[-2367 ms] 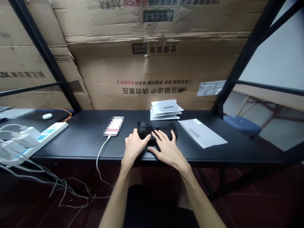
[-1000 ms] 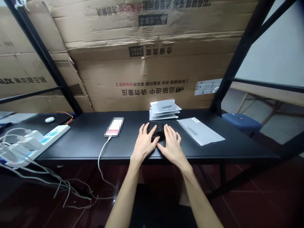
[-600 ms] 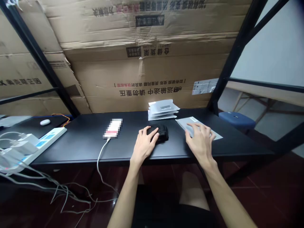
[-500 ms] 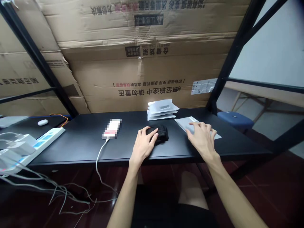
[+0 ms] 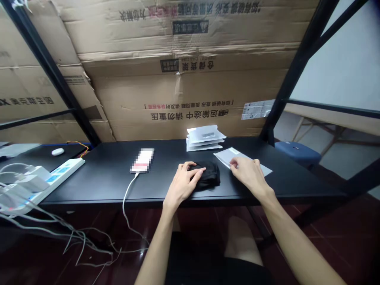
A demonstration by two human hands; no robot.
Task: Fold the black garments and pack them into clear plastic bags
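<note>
My left hand (image 5: 182, 183) lies over the left side of a folded black cloth bundle (image 5: 211, 176), its fingers pressing on top. My right hand (image 5: 248, 175) is on a flat pale grey mailer (image 5: 226, 157), and its fingertips are at the mailer's near edge. The mailer lies at an angle on the black table (image 5: 95, 186), just right of the bundle and not touching it. Behind them stands a stack of white packets (image 5: 204, 138).
A pixelated phone (image 5: 142, 160) lies left of my hands, trailing a white cable (image 5: 126, 202) over the table edge. Further left are a white power strip (image 5: 61, 170) with chargers and a white mouse (image 5: 57, 151). Black shelf uprights and cardboard stand behind.
My right hand has left the bundle and moved onto the mailer, which has slid left and turned slightly. The bundle has shifted a little to the right under my left hand.
</note>
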